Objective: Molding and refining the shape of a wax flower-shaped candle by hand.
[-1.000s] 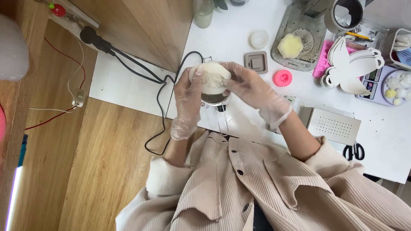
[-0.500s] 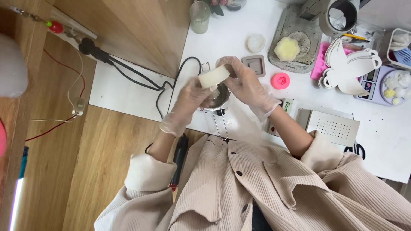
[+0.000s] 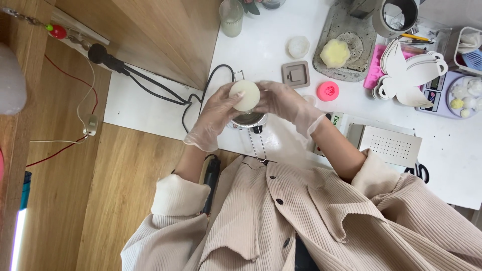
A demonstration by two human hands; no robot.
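Turned since earlier: round cream block [image 3: 244, 95], both hands gripping; metal cup [image 3: 248, 119] beneath.

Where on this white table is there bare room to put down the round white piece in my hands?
Bare table lies between the glass jar, the black cable and the square grey mould. The far right is crowded: grey tray, pink mould, white cutouts, scale. Both the left hand and right hand hold the round piece over a small metal pot.

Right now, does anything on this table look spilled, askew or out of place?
Nothing stands out. Both gloved hands, left and right, hold a round cream block over a small metal pot; no spill shows on the white table.
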